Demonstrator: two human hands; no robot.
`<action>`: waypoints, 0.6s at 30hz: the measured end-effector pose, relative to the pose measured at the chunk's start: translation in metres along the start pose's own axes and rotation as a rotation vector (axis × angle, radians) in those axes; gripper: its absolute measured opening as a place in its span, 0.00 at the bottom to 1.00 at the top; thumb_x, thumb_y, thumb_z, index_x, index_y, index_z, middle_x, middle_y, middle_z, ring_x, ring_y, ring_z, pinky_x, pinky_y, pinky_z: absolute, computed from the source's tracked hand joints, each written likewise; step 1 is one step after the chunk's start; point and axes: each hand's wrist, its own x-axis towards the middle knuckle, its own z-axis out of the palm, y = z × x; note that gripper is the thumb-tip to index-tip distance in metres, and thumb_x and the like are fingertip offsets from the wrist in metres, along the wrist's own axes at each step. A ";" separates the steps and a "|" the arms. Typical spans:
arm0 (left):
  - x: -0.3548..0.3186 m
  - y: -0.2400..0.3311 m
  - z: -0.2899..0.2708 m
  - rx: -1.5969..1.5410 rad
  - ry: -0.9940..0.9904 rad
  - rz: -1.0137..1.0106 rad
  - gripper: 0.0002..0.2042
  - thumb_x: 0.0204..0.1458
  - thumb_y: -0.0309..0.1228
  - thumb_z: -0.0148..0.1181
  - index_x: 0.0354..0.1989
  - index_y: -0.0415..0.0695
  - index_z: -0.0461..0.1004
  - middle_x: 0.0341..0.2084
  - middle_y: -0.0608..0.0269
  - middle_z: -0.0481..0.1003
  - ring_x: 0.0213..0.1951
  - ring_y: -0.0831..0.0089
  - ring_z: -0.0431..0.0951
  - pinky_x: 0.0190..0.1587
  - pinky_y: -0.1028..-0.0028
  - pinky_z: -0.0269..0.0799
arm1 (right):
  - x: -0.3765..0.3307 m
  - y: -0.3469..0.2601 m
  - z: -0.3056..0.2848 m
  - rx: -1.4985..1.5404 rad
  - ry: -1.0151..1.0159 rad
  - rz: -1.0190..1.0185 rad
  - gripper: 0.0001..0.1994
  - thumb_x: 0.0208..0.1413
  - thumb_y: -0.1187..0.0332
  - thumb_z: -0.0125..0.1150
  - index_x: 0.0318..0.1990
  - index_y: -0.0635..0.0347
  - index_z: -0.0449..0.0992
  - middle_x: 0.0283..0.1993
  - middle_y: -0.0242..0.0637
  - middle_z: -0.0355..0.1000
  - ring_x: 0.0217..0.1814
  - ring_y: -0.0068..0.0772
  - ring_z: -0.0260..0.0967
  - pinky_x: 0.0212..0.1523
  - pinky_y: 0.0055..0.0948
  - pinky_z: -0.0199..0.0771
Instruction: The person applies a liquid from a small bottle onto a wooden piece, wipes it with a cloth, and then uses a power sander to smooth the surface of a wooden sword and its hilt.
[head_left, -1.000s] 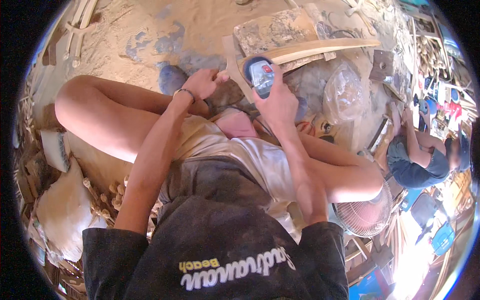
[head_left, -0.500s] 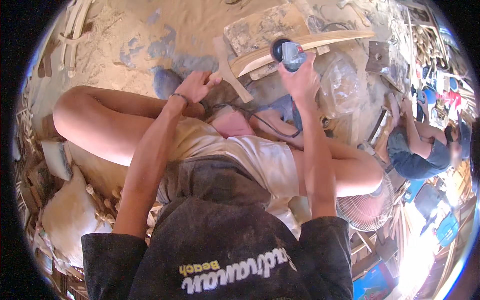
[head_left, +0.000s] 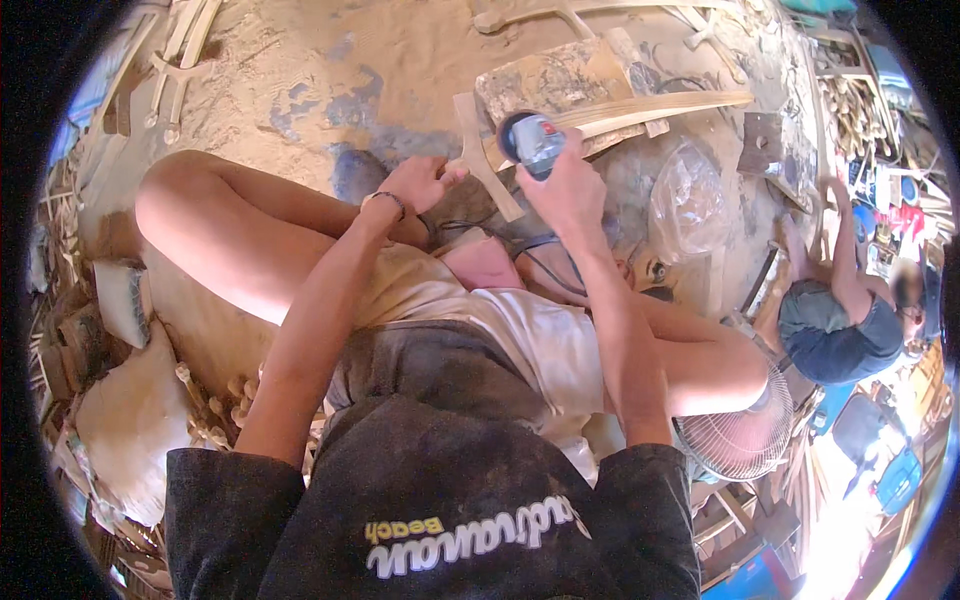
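Observation:
My right hand [head_left: 568, 195] is wrapped round the body of a grey angle grinder [head_left: 537, 143] with a dark round disc. The disc is at the near part of a pale wooden sword [head_left: 640, 112], close to its crosspiece [head_left: 487, 165]; whether they touch I cannot tell. My left hand [head_left: 420, 186] is closed round the handle end of the sword, left of the crosspiece, most of it hidden by my fingers. The long curved blade runs off to the right, over a dusty wooden block [head_left: 550, 85].
A clear plastic bag [head_left: 690, 205] lies right of the grinder. A fan [head_left: 740, 430] stands by my right knee. More wooden pieces [head_left: 190, 60] lie at the far left. Another person [head_left: 840, 320] sits at the right. A pink cloth [head_left: 480, 262] is between my legs.
The grinder has moved left and nearer along the wooden sword, toward the crosspiece. My left hand keeps its hold. The whole view has shifted slightly.

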 end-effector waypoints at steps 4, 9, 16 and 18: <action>0.001 0.002 0.000 0.020 -0.038 -0.028 0.35 0.69 0.63 0.48 0.50 0.36 0.82 0.43 0.32 0.83 0.51 0.34 0.82 0.55 0.46 0.75 | -0.005 -0.017 -0.001 -0.049 -0.032 -0.039 0.42 0.54 0.51 0.77 0.67 0.64 0.61 0.43 0.61 0.83 0.46 0.65 0.84 0.48 0.57 0.84; -0.001 0.004 0.000 0.035 0.003 -0.013 0.35 0.70 0.62 0.48 0.49 0.36 0.82 0.42 0.31 0.83 0.51 0.34 0.82 0.54 0.46 0.75 | -0.002 -0.019 -0.003 -0.037 -0.003 -0.080 0.39 0.54 0.50 0.76 0.64 0.63 0.62 0.41 0.61 0.83 0.46 0.65 0.84 0.47 0.58 0.83; -0.001 0.001 0.001 0.058 0.012 0.001 0.33 0.71 0.60 0.48 0.45 0.34 0.80 0.37 0.29 0.81 0.47 0.32 0.82 0.51 0.44 0.75 | -0.003 0.011 -0.001 -0.086 0.042 0.037 0.41 0.52 0.47 0.77 0.65 0.63 0.64 0.40 0.60 0.83 0.43 0.63 0.85 0.45 0.54 0.85; 0.000 -0.001 0.001 0.058 0.016 0.025 0.33 0.71 0.60 0.48 0.44 0.34 0.80 0.36 0.29 0.81 0.46 0.31 0.82 0.49 0.44 0.75 | 0.004 0.031 -0.003 -0.112 0.098 0.097 0.41 0.52 0.47 0.78 0.64 0.63 0.64 0.40 0.60 0.84 0.44 0.63 0.85 0.46 0.55 0.85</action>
